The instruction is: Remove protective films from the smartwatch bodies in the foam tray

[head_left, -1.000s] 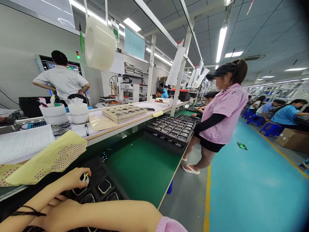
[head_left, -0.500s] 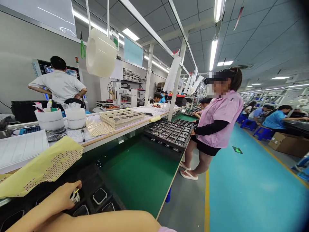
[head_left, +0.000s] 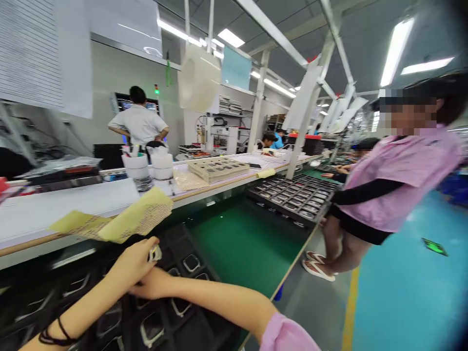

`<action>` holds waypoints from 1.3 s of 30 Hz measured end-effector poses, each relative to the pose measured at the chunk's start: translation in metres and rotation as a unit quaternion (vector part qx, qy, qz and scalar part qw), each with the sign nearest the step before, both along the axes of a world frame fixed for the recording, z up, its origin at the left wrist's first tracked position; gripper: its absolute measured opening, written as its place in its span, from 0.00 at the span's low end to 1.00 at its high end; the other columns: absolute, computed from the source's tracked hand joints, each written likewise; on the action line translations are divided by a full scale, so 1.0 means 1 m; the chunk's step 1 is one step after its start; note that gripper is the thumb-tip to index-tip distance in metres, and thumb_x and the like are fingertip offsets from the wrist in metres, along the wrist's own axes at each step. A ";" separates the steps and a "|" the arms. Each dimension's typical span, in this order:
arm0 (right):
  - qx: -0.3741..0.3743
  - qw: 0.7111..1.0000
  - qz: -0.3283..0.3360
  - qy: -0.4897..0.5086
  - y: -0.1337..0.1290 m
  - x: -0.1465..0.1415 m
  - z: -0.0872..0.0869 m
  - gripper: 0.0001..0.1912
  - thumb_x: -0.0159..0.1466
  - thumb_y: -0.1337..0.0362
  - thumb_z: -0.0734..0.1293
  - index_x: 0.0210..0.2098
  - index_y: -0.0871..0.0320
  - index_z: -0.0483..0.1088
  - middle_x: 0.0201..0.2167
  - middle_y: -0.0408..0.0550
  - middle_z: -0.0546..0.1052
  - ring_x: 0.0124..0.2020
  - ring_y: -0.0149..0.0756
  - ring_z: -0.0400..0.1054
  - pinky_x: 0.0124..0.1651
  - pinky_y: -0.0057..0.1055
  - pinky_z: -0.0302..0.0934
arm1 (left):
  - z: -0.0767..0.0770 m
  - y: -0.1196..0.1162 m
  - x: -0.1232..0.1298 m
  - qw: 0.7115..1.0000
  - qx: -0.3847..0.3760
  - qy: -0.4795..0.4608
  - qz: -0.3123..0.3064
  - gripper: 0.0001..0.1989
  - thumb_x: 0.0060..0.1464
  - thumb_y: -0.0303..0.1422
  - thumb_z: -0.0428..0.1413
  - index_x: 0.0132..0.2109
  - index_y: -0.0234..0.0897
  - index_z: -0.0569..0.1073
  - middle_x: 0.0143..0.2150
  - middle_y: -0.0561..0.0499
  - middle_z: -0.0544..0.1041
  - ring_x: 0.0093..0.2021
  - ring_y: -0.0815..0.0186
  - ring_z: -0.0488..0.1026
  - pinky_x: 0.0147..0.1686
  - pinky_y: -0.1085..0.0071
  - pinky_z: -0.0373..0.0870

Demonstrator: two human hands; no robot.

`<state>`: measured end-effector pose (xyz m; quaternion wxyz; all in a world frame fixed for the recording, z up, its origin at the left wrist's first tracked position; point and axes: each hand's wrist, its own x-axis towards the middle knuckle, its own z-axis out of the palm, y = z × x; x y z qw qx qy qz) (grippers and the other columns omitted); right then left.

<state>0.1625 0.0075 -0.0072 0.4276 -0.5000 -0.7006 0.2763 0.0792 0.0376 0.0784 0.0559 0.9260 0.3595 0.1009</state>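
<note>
At the lower left of the frame, the left hand (head_left: 137,259) is narrowed in a pinch on 1 small whitish part (head_left: 155,253), above a black tray (head_left: 177,240). The right hand (head_left: 154,283) is just below; its fingers are hidden, so I cannot tell whether it holds anything, or whether the 2 hands touch. A loose pinch could drop the part onto the pale-rimmed pieces (head_left: 191,263) in the compartments and mark them. With the hands so crowded, 1 could knock the other. The yellow sheet (head_left: 141,214), near the left hand, could snag. Blur softens the lower-left pieces, and the bottom of the frame cuts off the tray.
</note>
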 end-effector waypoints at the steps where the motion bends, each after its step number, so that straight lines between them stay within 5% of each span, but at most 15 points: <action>1: -0.018 0.999 -0.023 0.034 -0.005 0.004 0.002 0.03 0.53 0.68 0.67 0.29 0.59 0.71 0.35 0.47 0.77 0.43 0.41 0.70 0.49 0.35 0.62 | 0.007 -0.011 -0.013 1.000 -0.004 -0.019 -0.002 0.22 0.45 0.24 0.51 0.50 0.36 0.69 0.49 0.45 0.75 0.49 0.59 0.73 0.48 0.69 0.68; 4: -0.069 0.992 -0.040 0.098 -0.008 0.010 0.003 0.15 0.61 0.68 0.54 0.36 0.62 0.71 0.36 0.54 0.76 0.38 0.39 0.72 0.43 0.37 0.66 | 0.024 -0.041 -0.042 0.997 -0.019 -0.072 0.001 0.20 0.49 0.27 0.53 0.51 0.37 0.68 0.49 0.47 0.74 0.49 0.62 0.72 0.50 0.71 0.68; 6: -0.101 0.988 -0.021 0.113 -0.005 0.008 0.000 0.16 0.60 0.68 0.54 0.39 0.63 0.71 0.34 0.53 0.77 0.36 0.37 0.72 0.42 0.36 0.66 | 0.027 -0.048 -0.053 0.996 -0.027 -0.083 0.023 0.16 0.50 0.28 0.54 0.49 0.36 0.70 0.46 0.47 0.75 0.47 0.62 0.73 0.48 0.71 0.69; 11: -0.103 0.990 0.003 0.094 -0.015 0.014 0.006 0.14 0.57 0.61 0.60 0.36 0.60 0.73 0.32 0.50 0.77 0.34 0.38 0.73 0.43 0.37 0.66 | 0.008 -0.034 -0.079 0.988 -0.093 -0.075 0.102 0.19 0.45 0.28 0.60 0.47 0.36 0.71 0.42 0.48 0.77 0.43 0.60 0.74 0.43 0.70 0.69; 19: -0.023 0.966 -0.257 0.011 -0.024 0.134 0.024 0.18 0.56 0.59 0.59 0.40 0.62 0.71 0.35 0.54 0.73 0.35 0.38 0.65 0.44 0.39 0.60 | -0.009 -0.023 -0.105 0.978 -0.156 -0.092 0.104 0.19 0.44 0.34 0.61 0.46 0.37 0.71 0.34 0.52 0.76 0.35 0.65 0.72 0.35 0.74 0.65; 26: -0.103 0.974 -0.174 -0.105 -0.025 0.139 0.022 0.14 0.54 0.59 0.66 0.38 0.59 0.72 0.33 0.49 0.69 0.31 0.35 0.62 0.38 0.33 0.58 | -0.011 -0.024 -0.087 0.973 -0.198 -0.091 0.079 0.18 0.45 0.35 0.62 0.45 0.38 0.71 0.34 0.55 0.75 0.33 0.66 0.71 0.33 0.76 0.62; 31: -0.117 0.973 -0.145 -0.138 -0.019 0.133 0.019 0.18 0.42 0.68 0.75 0.33 0.59 0.71 0.34 0.49 0.67 0.41 0.42 0.62 0.41 0.35 0.57 | -0.010 -0.024 -0.082 0.974 -0.193 -0.090 0.073 0.19 0.46 0.34 0.62 0.46 0.38 0.71 0.35 0.54 0.76 0.35 0.66 0.72 0.35 0.75 0.63; 34: -0.112 0.980 -0.123 -0.109 -0.020 0.134 0.017 0.18 0.41 0.70 0.74 0.30 0.58 0.68 0.33 0.46 0.69 0.40 0.40 0.62 0.43 0.35 0.57 | -0.012 -0.024 -0.084 0.975 -0.194 -0.086 0.070 0.20 0.45 0.33 0.63 0.46 0.38 0.70 0.36 0.54 0.76 0.36 0.65 0.72 0.37 0.74 0.64; 39: -0.136 0.988 -0.064 0.018 -0.027 0.129 0.022 0.15 0.49 0.57 0.71 0.30 0.59 0.67 0.30 0.46 0.74 0.32 0.35 0.68 0.41 0.35 0.61 | -0.019 -0.025 -0.087 0.976 -0.184 -0.110 0.050 0.23 0.45 0.32 0.63 0.49 0.38 0.69 0.43 0.52 0.76 0.39 0.63 0.73 0.41 0.72 0.67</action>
